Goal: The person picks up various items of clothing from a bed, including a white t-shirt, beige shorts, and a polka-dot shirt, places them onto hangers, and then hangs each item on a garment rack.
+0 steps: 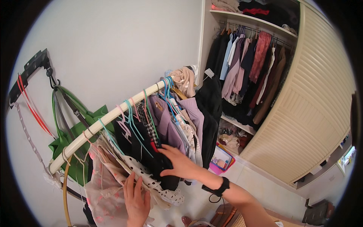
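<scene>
Clothes on plastic hangers hang from a pale round rail (pixel 113 113) in front of me. My right hand (pixel 180 164) lies against a black garment (pixel 141 147), its thumb well apart from its fingers. Lower down, my left hand (pixel 136 197) rests with fingers a little apart against a sheer pale garment with pink flowers (pixel 106 195). Between the hands hangs a white cloth with black dots (pixel 141 170). Beyond my right hand are a black-and-white checked garment (pixel 146 119) and a mauve shirt (pixel 163 113). A black band is on my right wrist.
A green bag (pixel 99 116) hangs on a black wall rack (pixel 31 71) at left. Behind stands a wardrobe with a ribbed sliding door (pixel 306 99) and hanging clothes. On the tiled floor is a pink bin (pixel 217 168). A beige cloth (pixel 183 79) drapes the rail's far end.
</scene>
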{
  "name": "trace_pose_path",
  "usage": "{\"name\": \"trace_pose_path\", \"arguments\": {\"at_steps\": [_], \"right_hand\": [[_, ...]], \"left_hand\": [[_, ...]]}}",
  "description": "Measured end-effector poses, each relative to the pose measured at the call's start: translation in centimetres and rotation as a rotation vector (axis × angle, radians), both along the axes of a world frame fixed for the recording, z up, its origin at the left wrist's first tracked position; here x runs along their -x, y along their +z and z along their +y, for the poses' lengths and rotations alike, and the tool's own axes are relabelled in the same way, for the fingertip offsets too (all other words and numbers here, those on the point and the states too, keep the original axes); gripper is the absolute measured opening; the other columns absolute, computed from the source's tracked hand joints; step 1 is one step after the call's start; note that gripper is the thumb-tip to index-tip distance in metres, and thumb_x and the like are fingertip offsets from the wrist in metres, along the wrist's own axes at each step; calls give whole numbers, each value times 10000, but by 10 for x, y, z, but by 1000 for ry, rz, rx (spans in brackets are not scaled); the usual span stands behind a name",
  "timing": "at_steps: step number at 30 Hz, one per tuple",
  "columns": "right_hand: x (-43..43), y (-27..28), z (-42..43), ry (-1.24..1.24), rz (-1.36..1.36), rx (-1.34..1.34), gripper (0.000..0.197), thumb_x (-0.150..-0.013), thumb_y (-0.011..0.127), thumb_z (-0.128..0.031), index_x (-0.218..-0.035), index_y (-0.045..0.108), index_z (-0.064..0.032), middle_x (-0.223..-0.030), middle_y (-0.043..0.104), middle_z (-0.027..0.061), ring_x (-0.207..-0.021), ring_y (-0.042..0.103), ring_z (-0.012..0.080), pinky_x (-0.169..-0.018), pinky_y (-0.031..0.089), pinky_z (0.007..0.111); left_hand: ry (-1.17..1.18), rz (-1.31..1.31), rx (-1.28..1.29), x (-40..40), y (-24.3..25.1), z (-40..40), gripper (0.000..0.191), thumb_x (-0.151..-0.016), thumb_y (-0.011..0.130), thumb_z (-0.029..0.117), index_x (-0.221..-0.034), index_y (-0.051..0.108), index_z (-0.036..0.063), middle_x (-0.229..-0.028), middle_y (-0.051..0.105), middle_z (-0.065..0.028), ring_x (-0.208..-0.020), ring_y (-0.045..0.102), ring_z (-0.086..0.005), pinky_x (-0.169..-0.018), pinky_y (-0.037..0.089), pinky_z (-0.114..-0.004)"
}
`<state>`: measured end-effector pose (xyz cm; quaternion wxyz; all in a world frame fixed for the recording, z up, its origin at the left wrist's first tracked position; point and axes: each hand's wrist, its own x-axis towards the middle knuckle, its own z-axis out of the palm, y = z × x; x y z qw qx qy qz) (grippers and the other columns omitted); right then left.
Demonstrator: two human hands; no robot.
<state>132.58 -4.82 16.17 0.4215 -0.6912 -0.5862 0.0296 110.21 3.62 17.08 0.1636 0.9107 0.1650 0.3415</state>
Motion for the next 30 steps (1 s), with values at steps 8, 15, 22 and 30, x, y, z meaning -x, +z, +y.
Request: {"name": "trace_pose_path", "arguments": {"at_steps": [8, 15, 22, 30], "right_hand": [[-107, 24, -19, -726, -365, -338, 627, -727, 675, -122, -1283, 404, -18, -1231, 488, 244, -1147, 457, 410, -984, 358, 438], [-143, -20, 10, -460, 68, 72, 243, -813, 608, -181, -914, 620, 39, -787, 607, 268, -782, 609, 417, -671, 498, 427], [-125, 20, -8, 22, 104, -1, 234, -779, 620, -168, -904, 562, 20, -945, 574, 237, -881, 564, 415, -750, 468, 455], [-250, 109, -56, -277, -270, -498, 697, -661, 727, -83, -1279, 409, -35, -1236, 487, 153, -1173, 426, 363, -1030, 288, 450]], "left_hand": [[-27, -19, -60, -5, 2, 10, 444, -800, 621, 45, -1232, 519, 35, -1332, 449, -178, -1190, 442, -382, -989, 351, -470], [58, 54, -50, -22, 22, -6, 424, -771, 599, 39, -1192, 543, 39, -1324, 463, -157, -1221, 411, -363, -1001, 312, -493], [344, 498, -243, -55, 60, -48, 429, -759, 527, 15, -1177, 567, 101, -1333, 477, -81, -1263, 388, -298, -1037, 217, -508], [14, 446, -173, -193, 133, -48, 420, -716, 663, 45, -1113, 535, -5, -1202, 511, -155, -1135, 472, -338, -956, 401, -426]]}}
